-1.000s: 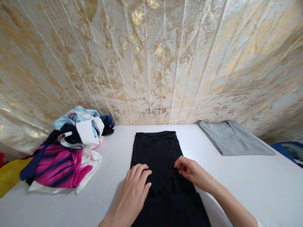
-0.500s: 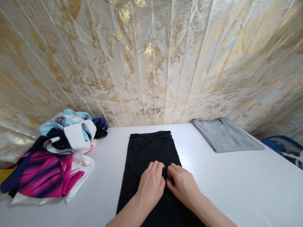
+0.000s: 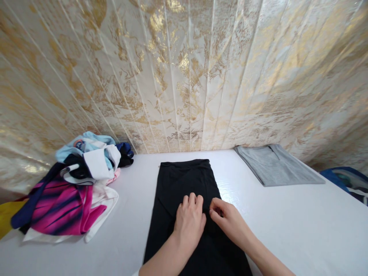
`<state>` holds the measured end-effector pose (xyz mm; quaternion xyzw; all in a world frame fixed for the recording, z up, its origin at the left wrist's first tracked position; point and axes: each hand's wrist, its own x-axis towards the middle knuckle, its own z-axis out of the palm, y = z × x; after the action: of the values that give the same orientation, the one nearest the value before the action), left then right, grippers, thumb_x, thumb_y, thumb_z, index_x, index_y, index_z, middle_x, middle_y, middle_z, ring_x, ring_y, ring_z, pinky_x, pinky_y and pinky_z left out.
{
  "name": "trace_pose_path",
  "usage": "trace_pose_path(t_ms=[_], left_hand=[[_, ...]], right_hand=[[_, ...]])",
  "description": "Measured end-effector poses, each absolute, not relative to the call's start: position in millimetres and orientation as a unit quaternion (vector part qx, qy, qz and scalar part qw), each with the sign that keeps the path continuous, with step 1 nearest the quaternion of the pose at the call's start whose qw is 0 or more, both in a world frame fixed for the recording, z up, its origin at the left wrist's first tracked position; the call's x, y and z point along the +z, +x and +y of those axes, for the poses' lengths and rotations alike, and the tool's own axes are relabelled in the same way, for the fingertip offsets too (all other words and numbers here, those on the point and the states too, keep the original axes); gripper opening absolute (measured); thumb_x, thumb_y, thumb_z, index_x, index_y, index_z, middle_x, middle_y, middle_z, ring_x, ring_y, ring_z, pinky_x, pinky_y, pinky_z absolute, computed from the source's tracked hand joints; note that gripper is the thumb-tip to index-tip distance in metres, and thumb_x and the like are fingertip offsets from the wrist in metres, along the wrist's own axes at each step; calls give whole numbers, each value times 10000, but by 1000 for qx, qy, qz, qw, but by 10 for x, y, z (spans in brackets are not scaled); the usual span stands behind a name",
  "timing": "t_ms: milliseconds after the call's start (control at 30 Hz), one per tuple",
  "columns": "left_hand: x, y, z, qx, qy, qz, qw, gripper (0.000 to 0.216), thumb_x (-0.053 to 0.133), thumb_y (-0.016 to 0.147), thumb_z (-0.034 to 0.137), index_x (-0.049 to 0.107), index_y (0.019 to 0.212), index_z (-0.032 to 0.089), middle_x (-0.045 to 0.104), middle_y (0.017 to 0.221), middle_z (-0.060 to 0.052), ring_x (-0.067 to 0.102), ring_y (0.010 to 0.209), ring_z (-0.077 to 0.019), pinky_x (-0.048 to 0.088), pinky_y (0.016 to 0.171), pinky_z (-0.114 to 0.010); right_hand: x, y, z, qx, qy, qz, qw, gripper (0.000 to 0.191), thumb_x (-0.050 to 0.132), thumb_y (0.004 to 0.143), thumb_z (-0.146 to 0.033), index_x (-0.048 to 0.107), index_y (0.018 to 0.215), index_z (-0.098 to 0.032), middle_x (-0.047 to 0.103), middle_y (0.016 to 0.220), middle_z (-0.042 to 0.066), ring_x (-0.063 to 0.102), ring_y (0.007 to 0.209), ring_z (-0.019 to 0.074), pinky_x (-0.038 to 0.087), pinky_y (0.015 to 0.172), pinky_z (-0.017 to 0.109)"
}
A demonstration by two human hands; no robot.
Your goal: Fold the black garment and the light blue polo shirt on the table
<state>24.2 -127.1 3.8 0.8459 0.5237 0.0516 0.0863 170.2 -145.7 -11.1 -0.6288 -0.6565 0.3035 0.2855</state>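
Observation:
A black garment with a waistband (image 3: 184, 174) lies lengthwise in front of me, its near end running out of view; whether it is trousers or a skirt I cannot tell. My left hand (image 3: 189, 218) rests on its middle, fingers bent down into the cloth and thumb tucked to the right. Close beside it, at the garment's right half, my right hand (image 3: 225, 214) has thumb and forefinger pinched together on the black cloth. The fingertips of both hands are partly hidden.
To the left is a heap of crumpled clothes (image 3: 61, 209), pink, white, light blue and navy. A folded grey garment (image 3: 278, 166) lies at the back right of the white table (image 3: 293, 226). Behind stands a gold-patterned curtain (image 3: 184, 76). A blue bag-like item (image 3: 340, 178) sits beyond the right edge.
My right hand has shifted slightly right, widening the gap between my hands. My left hand stays on the cloth. The whole view has moved a little to the left.

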Motion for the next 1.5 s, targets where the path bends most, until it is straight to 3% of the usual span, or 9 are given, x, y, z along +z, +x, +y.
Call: trace_pose_path(t_ms=[200, 500, 633, 900, 1000, 1133, 1300, 1500], left_hand=[[107, 260, -1257, 44, 851, 518, 78, 165, 489, 890, 155, 567, 1021, 219, 576, 1028, -42, 565, 968, -235, 518, 734, -330], [120, 222, -1283, 51, 850, 519, 72, 127, 526, 895, 211, 588, 1006, 201, 594, 1002, -36, 586, 948, -225, 541, 690, -320], [116, 230, -1335, 43, 852, 516, 71, 139, 514, 912, 257, 632, 948, 193, 585, 1057, -60, 566, 991, -237, 538, 681, -305], [58, 132, -1316, 77, 853, 506, 99, 189, 437, 939, 178, 618, 941, 231, 597, 1045, -22, 570, 949, -185, 488, 615, -239], [38, 88, -1298, 93, 854, 498, 118, 213, 429, 918, 123, 608, 910, 238, 596, 1017, -7, 570, 930, -165, 466, 611, -228], [36, 89, -1303, 104, 848, 503, 131, 117, 511, 871, 156, 591, 912, 229, 587, 1017, -5, 558, 957, -181, 482, 670, -263], [57, 162, -1319, 91, 843, 519, 107, 99, 576, 824, 197, 574, 922, 209, 575, 1000, -23, 544, 953, -206, 496, 692, -290], [90, 185, -1302, 75, 842, 526, 89, 111, 513, 880, 190, 591, 956, 210, 582, 1015, -34, 555, 946, -200, 499, 686, -277]], right_hand=[[-105, 1742, -1458, 318, -622, -651, 297, 137, 438, 764, -178, 488, 640, -207, 500, 612, -39, 480, 608, 130, 333, 574, 248], [-130, 1818, -1425, 295, -590, -712, 238, 250, 445, 664, -64, 645, 695, -210, 608, 753, 5, 548, 761, 161, 385, 699, 271], [-100, 1872, -1411, 309, -592, -707, 234, 276, 443, 702, -78, 677, 750, -215, 602, 802, 14, 552, 782, 164, 405, 711, 279], [-105, 1728, -1465, 179, -634, -726, 198, 26, 570, 741, -200, 561, 759, -217, 579, 780, 14, 539, 760, 185, 391, 681, 296], [-163, 1677, -1483, 155, -638, -728, 199, 88, 526, 746, -159, 523, 807, -223, 572, 752, 7, 548, 732, 181, 383, 652, 281], [-214, 1643, -1499, 203, -621, -721, 232, 294, 469, 754, -126, 471, 1032, -222, 579, 765, -8, 574, 689, 168, 383, 614, 261], [-185, 1675, -1481, 306, -615, -672, 278, 203, 458, 785, -166, 455, 975, -240, 620, 682, -45, 588, 605, 158, 381, 586, 262], [-189, 1766, -1442, 448, -564, -609, 333, 202, 464, 779, -155, 454, 965, -234, 707, 726, -33, 663, 718, 156, 443, 704, 277]])
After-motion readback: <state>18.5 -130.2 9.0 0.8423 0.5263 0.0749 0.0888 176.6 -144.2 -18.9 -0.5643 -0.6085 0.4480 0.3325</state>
